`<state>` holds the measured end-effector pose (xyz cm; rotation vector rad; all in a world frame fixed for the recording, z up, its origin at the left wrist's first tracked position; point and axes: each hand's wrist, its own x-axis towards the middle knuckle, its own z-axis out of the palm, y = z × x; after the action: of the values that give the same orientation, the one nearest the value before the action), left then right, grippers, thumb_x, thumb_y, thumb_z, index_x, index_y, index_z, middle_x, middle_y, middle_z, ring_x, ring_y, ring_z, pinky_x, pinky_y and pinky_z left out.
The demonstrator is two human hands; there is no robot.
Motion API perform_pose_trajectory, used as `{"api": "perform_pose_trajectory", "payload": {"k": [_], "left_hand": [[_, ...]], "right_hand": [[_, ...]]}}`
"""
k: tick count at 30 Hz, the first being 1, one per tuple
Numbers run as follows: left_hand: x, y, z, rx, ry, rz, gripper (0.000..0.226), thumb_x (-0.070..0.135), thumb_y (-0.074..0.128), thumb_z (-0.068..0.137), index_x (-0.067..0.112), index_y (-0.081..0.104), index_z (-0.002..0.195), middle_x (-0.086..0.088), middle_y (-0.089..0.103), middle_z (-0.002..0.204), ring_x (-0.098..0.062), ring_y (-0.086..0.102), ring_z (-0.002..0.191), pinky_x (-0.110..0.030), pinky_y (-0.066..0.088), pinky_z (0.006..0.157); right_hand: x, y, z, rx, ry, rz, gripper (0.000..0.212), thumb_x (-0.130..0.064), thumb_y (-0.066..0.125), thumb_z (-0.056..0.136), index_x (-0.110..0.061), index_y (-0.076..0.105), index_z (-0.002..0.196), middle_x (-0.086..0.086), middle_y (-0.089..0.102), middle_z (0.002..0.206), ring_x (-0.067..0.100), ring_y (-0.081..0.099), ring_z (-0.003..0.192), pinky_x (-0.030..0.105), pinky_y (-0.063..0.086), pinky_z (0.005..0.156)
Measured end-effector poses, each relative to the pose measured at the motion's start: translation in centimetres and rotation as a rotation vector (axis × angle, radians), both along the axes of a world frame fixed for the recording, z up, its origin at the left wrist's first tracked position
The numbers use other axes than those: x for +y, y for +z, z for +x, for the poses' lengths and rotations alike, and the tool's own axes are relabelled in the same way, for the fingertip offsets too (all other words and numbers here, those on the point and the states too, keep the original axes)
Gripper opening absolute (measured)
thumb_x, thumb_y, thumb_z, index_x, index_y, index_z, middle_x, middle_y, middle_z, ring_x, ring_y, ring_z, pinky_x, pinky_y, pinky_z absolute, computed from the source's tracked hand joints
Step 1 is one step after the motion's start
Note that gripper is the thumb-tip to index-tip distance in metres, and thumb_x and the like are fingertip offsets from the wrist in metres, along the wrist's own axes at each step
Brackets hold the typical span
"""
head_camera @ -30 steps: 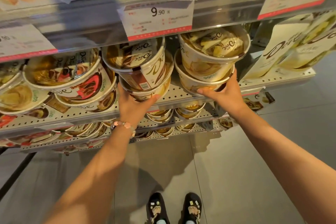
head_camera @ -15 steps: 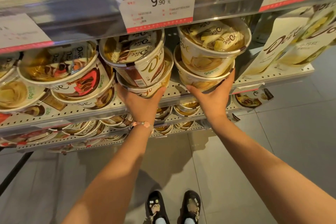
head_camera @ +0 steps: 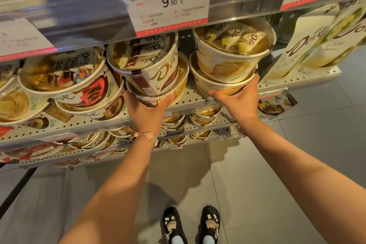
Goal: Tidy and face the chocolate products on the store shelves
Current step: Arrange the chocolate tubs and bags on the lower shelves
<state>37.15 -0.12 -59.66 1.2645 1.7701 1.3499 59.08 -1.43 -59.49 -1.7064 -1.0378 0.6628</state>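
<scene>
Tubs of chocolate stood two high on the shelf point(head_camera: 200, 103), and each hand gripped the bottom tub of a pair. The left hand point(head_camera: 145, 112) curled round the lower brown tub point(head_camera: 170, 95), thumb on its right side, while the upper brown tub point(head_camera: 146, 65) leaned on top with its barcode facing out. The right hand point(head_camera: 237, 101) cupped the lower cream tub point(head_camera: 215, 85) from beneath, fingers wrapped along its front and right edge, carrying the upper cream tub point(head_camera: 233, 49) above it.

The main risk, as I judged it, lay in the top tubs. Both sat loose and tilted (nothing but their own weight kept them there), so a quick shove or twist of the lower ones could slide them forward off the shelf lip and onto the floor point(head_camera: 257, 164). The upper brown tub looked the more likely to go, being skewed already. It also sat close under the price tag point(head_camera: 170, 10), so lifting the stack could catch and tear it. The red tubs point(head_camera: 79, 85) just left might be jostled too.
</scene>
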Motion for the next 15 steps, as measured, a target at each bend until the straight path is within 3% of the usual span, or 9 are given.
{"api": "perform_pose_trajectory", "payload": {"k": [2, 4, 6, 10, 15], "left_hand": [[0.0, -0.1, -0.6, -0.008, -0.047, -0.009, 0.111, 0.029, 0.089, 0.054, 0.027, 0.021, 0.142, -0.001, 0.036, 0.147, -0.012, 0.035, 0.134, -0.031, 0.025, 0.114], [0.0, 0.0, -1.2, -0.049, -0.099, -0.020, 0.101, 0.024, 0.088, 0.057, 0.037, 0.022, 0.131, 0.007, 0.040, 0.140, -0.006, 0.039, 0.129, -0.021, 0.030, 0.109], [0.0, 0.3, -1.7, -0.073, -0.164, -0.030, 0.091, 0.013, 0.086, 0.061, 0.034, 0.027, 0.127, 0.011, 0.045, 0.130, -0.001, 0.044, 0.121, -0.009, 0.032, 0.101], [0.5, 0.5, -2.9, -0.101, -0.255, -0.061, 0.091, 0.009, 0.083, 0.065, 0.017, 0.030, 0.138, 0.003, 0.047, 0.135, -0.007, 0.046, 0.125, -0.027, 0.036, 0.109], [-0.8, -0.5, -1.7, 0.089, -0.161, -0.024, 0.100, 0.027, 0.082, 0.069, 0.013, 0.021, 0.146, 0.003, 0.023, 0.151, -0.003, 0.024, 0.134, -0.013, 0.016, 0.112]], "right_hand": [[0.0, 0.2, 0.8, -0.016, 0.040, -0.006, 0.106, -0.035, 0.092, 0.050, -0.011, 0.032, 0.134, -0.007, 0.053, 0.121, 0.005, 0.050, 0.113, -0.003, 0.037, 0.084], [0.1, 0.4, 1.3, -0.029, 0.072, -0.010, 0.105, -0.034, 0.092, 0.051, -0.010, 0.032, 0.134, -0.007, 0.052, 0.120, 0.005, 0.049, 0.113, -0.006, 0.035, 0.081], [0.3, 0.6, 1.7, -0.038, 0.108, -0.005, 0.104, -0.033, 0.091, 0.052, -0.010, 0.031, 0.134, -0.008, 0.051, 0.119, 0.005, 0.048, 0.113, -0.006, 0.035, 0.081], [0.3, 0.9, 2.3, -0.038, 0.164, 0.003, 0.103, -0.029, 0.090, 0.057, -0.011, 0.029, 0.138, -0.010, 0.047, 0.121, 0.002, 0.044, 0.114, -0.008, 0.032, 0.081], [-0.2, 0.4, 1.5, -0.011, 0.142, 0.017, 0.104, -0.030, 0.087, 0.061, -0.012, 0.026, 0.143, -0.008, 0.046, 0.130, 0.002, 0.044, 0.120, -0.001, 0.034, 0.092]]}}
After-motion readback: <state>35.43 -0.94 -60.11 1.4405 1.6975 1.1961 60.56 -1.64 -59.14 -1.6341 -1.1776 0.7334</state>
